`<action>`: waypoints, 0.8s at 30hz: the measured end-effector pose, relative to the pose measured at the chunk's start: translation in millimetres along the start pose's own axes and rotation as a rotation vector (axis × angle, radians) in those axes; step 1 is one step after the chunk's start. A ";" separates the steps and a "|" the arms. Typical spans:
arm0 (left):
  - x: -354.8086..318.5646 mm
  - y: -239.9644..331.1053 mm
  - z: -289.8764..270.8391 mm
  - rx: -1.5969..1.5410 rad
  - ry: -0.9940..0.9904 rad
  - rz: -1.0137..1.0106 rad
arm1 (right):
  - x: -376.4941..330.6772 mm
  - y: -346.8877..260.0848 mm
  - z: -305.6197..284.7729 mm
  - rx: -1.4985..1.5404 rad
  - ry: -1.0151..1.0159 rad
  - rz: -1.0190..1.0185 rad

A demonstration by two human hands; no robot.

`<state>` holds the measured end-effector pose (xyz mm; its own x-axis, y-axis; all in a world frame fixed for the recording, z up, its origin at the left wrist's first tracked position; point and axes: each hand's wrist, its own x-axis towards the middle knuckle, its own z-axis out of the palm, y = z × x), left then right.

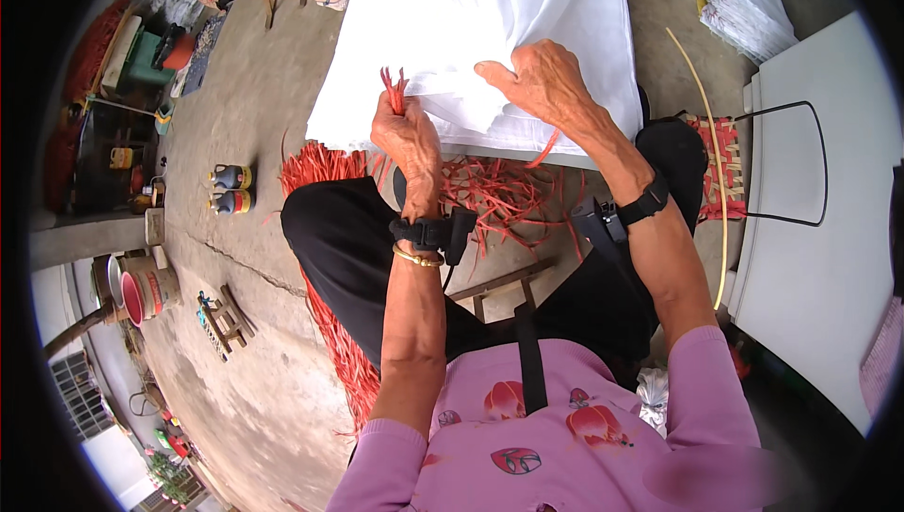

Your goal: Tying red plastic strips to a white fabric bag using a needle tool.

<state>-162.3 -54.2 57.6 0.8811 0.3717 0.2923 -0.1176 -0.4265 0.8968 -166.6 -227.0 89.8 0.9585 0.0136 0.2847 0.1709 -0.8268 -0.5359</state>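
At frame centre our left hand (407,130) fingers pinch red strips (393,90); our right hand (541,79) fingers spread, pressing white sheets (471,32). Loosely pinched, strips may slip onto the floor (235,135).

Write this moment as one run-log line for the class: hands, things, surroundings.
left hand: grips red strips | right hand: on white sheet | floor: loose red strips
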 end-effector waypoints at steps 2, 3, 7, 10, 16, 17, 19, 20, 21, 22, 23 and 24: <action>-1.0 6.3 -0.5 -0.044 0.016 -0.001 | 0.2 2.4 6.0 -0.104 -0.010 -0.085; -1.6 10.0 -0.1 -0.090 0.030 0.000 | -0.5 2.0 8.8 -0.103 -0.013 -0.087; -13.8 24.1 6.4 -0.060 0.033 0.266 | -0.3 -7.2 15.3 0.046 -0.047 -0.042; -9.3 30.4 10.3 -0.077 -0.039 0.293 | -1.5 -6.8 15.6 0.287 -0.045 0.111; 5.9 22.5 -12.6 -0.054 -0.166 0.444 | -3.9 -14.4 13.7 0.343 -0.001 0.017; 1.8 24.9 -9.8 -0.056 -0.172 0.439 | -5.9 -13.5 11.3 0.310 -0.034 0.037; -8.5 33.2 0.0 0.041 -0.357 0.599 | 0.6 -6.8 30.6 0.380 0.000 0.031; -10.5 39.0 1.4 0.046 -0.389 0.584 | 2.0 -5.3 27.1 0.498 -0.067 0.146; -8.7 40.7 3.2 0.043 -0.393 0.583 | 3.1 -3.4 24.2 0.495 -0.066 0.151; -5.6 41.3 4.9 -0.030 -0.395 0.619 | 3.9 -1.3 21.2 0.577 -0.068 0.198; -2.0 42.5 4.2 -0.097 -0.392 0.654 | 5.6 -1.1 17.8 0.663 -0.072 0.241; -1.6 49.8 -1.7 -0.123 -0.418 0.549 | 7.0 0.6 7.6 0.645 -0.147 0.342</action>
<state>-170.3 -74.6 102.3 0.7788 -0.2292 0.5839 -0.6254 -0.3558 0.6945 -158.1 -223.2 85.5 0.9951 -0.0733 -0.0670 -0.0863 -0.3050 -0.9484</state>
